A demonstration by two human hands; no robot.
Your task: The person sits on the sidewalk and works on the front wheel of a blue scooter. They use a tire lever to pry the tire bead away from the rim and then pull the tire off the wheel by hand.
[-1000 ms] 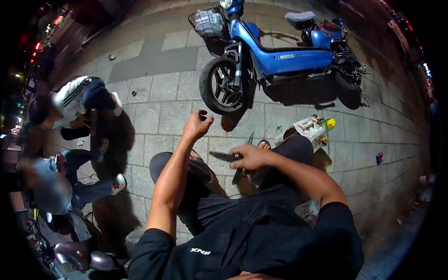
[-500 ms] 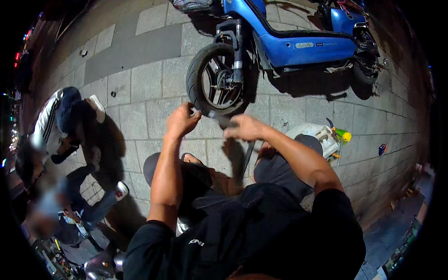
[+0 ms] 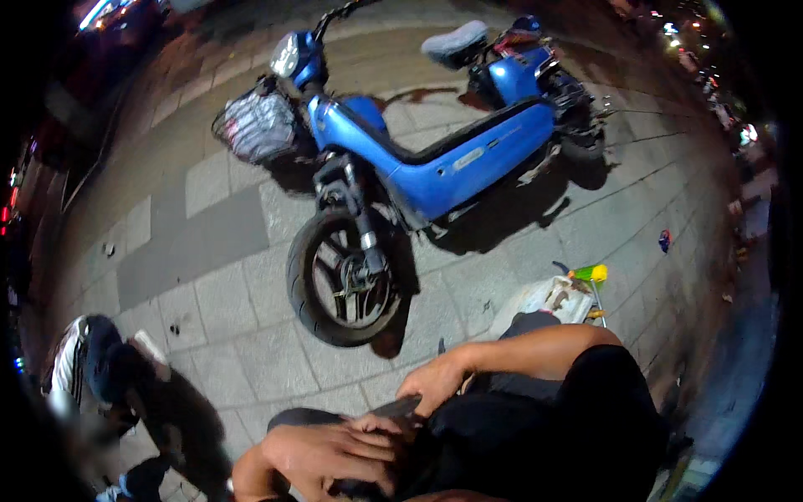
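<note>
Close to my body, low in the picture, my right hand (image 3: 431, 385) is closed on a dark flat object (image 3: 393, 410). My left hand (image 3: 335, 452) lies beside it, against my dark clothing, its fingers curled; whatever they hold is hidden. Beyond my hands a blue scooter (image 3: 452, 167) stands on the paving, its front wheel (image 3: 309, 284) nearest to me and a loaded basket (image 3: 259, 125) at its front.
A white container (image 3: 535, 301) with tools, one yellow and green (image 3: 594, 274), sits at my right knee. A small blue and red object (image 3: 665, 241) lies farther right on the paving. At the lower left, people (image 3: 109, 368) crouch near me.
Both hands have drawn back from near the front tyre toward my body, the dark flat object still in my right. The view has shifted, with more of the scooter now showing.
</note>
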